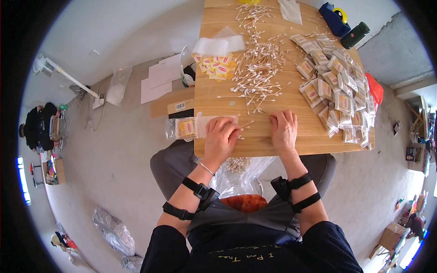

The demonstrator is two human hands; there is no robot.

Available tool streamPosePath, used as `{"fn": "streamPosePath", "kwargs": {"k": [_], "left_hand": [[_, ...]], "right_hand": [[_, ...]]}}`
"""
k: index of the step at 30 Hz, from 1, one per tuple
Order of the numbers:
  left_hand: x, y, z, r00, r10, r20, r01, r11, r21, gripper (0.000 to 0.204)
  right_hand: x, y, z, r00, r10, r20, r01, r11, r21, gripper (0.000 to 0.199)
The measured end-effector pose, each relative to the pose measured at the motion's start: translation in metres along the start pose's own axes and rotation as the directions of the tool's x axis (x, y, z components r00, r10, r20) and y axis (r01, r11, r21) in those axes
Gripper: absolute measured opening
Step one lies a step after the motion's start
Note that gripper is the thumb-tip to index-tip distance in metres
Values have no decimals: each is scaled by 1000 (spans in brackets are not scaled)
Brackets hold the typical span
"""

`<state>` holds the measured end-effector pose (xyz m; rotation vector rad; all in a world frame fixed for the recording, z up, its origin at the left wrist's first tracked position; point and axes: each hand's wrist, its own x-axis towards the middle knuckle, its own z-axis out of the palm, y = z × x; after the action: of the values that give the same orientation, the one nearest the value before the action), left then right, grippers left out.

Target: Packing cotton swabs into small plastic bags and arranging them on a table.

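Wooden table on a pale floor: loose cotton swabs, two bare hands.
Swabs: strewn down the table's middle, a few beside the left hand. Left hand: near edge, over a white sheet, fingers curled, thumb toward forefinger beside swab stems; whether gripping, cannot tell. Right hand: fingers bent and drawn together, one swab's end at the fingertips; grasp uncertain. Swab packet: left edge, jutting past it. Heaped packets: right side. Yellow cards: upper left, below translucent sleeves. Handling, as judged: swabs near weightless; stems slim, fairly stiff, apt to roll or snap; tips soft, easily soiled; best pinched mid-stem.
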<state>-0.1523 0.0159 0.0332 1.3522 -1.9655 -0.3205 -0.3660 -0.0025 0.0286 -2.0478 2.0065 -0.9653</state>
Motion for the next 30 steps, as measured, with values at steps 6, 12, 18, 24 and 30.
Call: {"fn": "streamPosePath", "kwargs": {"k": [6, 12, 18, 24, 30], "left_hand": [[3, 0, -3, 999, 48, -7, -48, 997, -59, 11], [0, -3, -3, 999, 50, 17, -48, 994, -101, 16], [0, 5, -4, 996, -54, -76, 47, 994, -96, 27], [-4, -1, -2, 1000, -25, 10, 26, 997, -68, 25], [-1, 4, -1, 999, -45, -17, 44, 998, -45, 31]], "right_hand": [[-4, -15, 11, 997, -73, 33, 72, 997, 35, 11], [0, -40, 24, 979, -150, 141, 138, 986, 92, 9], [-2, -50, 13, 942, -266, 203, 231, 956, 178, 20], [11, -45, 20, 952, -241, 189, 193, 951, 240, 27], [27, -43, 27, 957, -271, 105, 263, 961, 83, 31]]}}
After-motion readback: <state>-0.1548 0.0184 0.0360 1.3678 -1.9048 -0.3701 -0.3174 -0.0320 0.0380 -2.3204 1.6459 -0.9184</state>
